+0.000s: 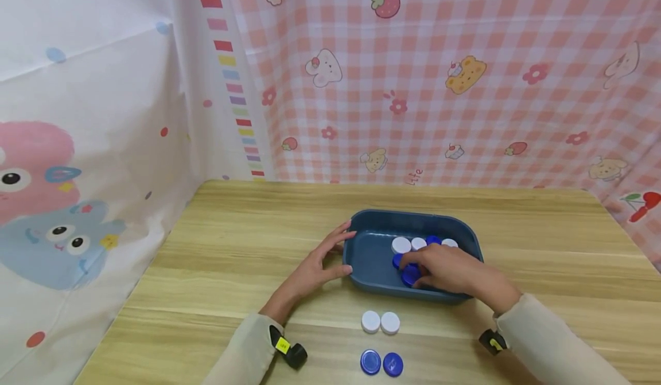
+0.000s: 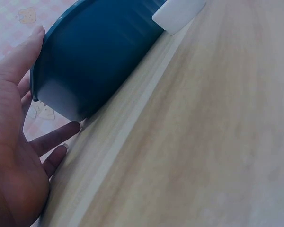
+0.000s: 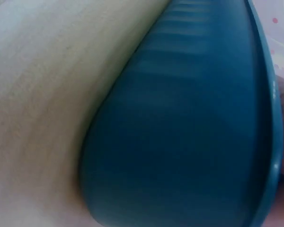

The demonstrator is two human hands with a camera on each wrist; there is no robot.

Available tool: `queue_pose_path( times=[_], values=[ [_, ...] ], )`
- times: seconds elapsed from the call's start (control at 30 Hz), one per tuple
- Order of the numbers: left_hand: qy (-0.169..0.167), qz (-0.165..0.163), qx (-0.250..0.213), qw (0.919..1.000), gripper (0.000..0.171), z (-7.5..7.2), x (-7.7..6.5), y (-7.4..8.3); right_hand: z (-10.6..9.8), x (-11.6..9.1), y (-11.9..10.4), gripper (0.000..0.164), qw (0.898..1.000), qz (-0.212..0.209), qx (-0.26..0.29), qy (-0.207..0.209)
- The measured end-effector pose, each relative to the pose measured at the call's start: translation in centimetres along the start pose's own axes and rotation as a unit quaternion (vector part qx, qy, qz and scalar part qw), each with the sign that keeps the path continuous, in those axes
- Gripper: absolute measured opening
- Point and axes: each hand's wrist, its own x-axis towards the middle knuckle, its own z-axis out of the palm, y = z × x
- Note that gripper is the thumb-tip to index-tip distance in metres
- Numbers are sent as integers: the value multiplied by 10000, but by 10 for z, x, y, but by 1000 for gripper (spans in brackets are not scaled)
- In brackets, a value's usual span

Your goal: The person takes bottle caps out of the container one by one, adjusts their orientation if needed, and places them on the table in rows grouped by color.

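Two loose blue caps [image 1: 370, 362] sit nearest me, in front of the tray [image 1: 372, 261]. Just inside its front wall, right hand [image 1: 448, 267], the nearer, curls thumb and forefinger round a blue bottle cap [image 1: 410, 275]; left hand [image 1: 314, 265], fingers spread, touches tray's left end.

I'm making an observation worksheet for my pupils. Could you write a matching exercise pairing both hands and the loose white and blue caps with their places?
1. Left hand
2. Right hand
3. Loose white caps
4. Loose blue caps

A. Partly inside the tray
B. In front of the tray, farther from it
C. At the tray's left end
D. In front of the tray, nearer to it

Pairs: 1-C, 2-A, 3-D, 4-B
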Motion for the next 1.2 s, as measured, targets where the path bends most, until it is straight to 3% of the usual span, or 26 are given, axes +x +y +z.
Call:
queue_pose_path(
  times=[0.23, 0.33, 0.47, 0.67, 0.9, 0.97, 1.2],
  values=[
    [101, 97, 130, 9998, 63, 2, 1, -32, 3, 2, 2, 33, 9999, 59, 38, -92],
    [101, 106, 164, 9998, 64, 2, 2, -37, 4, 2, 2, 33, 9999, 55, 42, -115],
    [81, 143, 61, 9998, 62, 2, 2, -31, 4, 2, 2, 32, 9999, 29, 74, -146],
    [18, 101, -130, 9999, 60, 1, 1, -5, 6, 2, 5, 32, 9996, -38, 235, -144],
    [110, 119, 168, 9997, 64, 2, 1, -32, 7, 3, 10, 31, 9990, -165, 396, -123],
    [105, 98, 167, 9998, 65, 2, 1, -34, 7, 2, 10, 30, 9989, -158, 431, -125],
    [35, 127, -24, 9999, 60, 1, 0, -4, 6, 1, 10, 30, 9986, -150, 490, -98]
  ],
)
